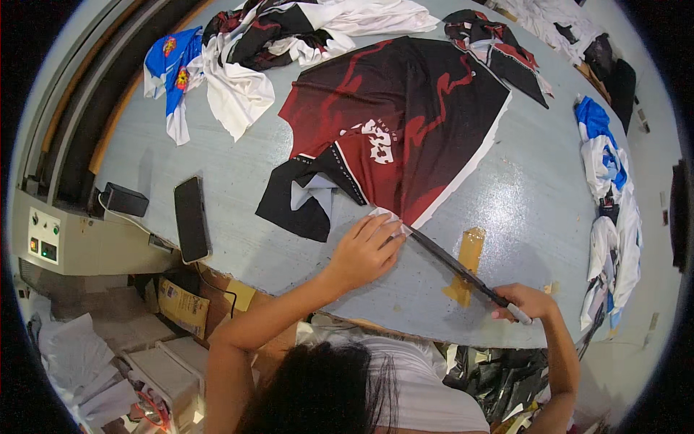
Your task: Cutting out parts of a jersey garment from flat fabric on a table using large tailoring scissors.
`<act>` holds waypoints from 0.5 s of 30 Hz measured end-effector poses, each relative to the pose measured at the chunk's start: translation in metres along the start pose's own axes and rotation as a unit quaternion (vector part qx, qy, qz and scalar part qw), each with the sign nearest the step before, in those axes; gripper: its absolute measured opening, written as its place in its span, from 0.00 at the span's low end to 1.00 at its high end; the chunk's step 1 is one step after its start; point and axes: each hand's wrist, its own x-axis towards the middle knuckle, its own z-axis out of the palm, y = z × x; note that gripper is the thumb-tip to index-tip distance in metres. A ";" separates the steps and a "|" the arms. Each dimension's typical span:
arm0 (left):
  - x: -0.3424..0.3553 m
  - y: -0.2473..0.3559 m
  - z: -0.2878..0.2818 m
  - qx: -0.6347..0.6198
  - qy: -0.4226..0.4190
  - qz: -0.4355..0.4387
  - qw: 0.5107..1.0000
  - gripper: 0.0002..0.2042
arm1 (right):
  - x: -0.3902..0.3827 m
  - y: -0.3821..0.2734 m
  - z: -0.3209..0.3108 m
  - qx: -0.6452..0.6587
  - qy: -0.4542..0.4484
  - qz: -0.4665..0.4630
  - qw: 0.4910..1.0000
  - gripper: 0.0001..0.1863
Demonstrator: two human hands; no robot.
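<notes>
A printed red and black fabric panel (434,123) with a white edge lies spread over the middle of the table. At its near corner, my left hand (367,249) is closed over the fabric, fingertips bunched around the tip. From there a long, narrow dark strip (452,262) stretches straight toward the lower right. Its pale end (518,313) is in my right hand (522,300), which is closed around it; I cannot tell exactly what the strip is. A smaller black fabric piece (285,202) lies folded against the panel's left side, showing a grey underside.
A phone (191,218) and a black power adapter (124,199) lie at the table's left. Piles of white, black and blue fabric (289,32) occupy the far side; more fabric (611,195) lines the right edge. Brown tape (471,249) sticks to the tabletop. A machine (79,235) stands left.
</notes>
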 end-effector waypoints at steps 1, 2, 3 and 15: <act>-0.001 0.001 0.001 0.000 -0.015 -0.008 1.000 0.15 | 0.000 0.004 -0.003 0.001 -0.002 0.003 1.000 0.21; -0.003 0.002 0.002 0.000 -0.030 -0.015 0.999 0.16 | 0.002 0.008 -0.006 -0.022 0.012 -0.018 1.000 0.22; -0.005 0.004 0.002 -0.003 -0.031 -0.017 0.999 0.16 | 0.003 0.010 -0.008 -0.045 0.026 -0.039 0.998 0.22; -0.013 0.021 -0.004 0.043 -0.066 -0.121 0.989 0.22 | 0.012 0.014 -0.031 -0.044 0.026 -0.045 0.998 0.17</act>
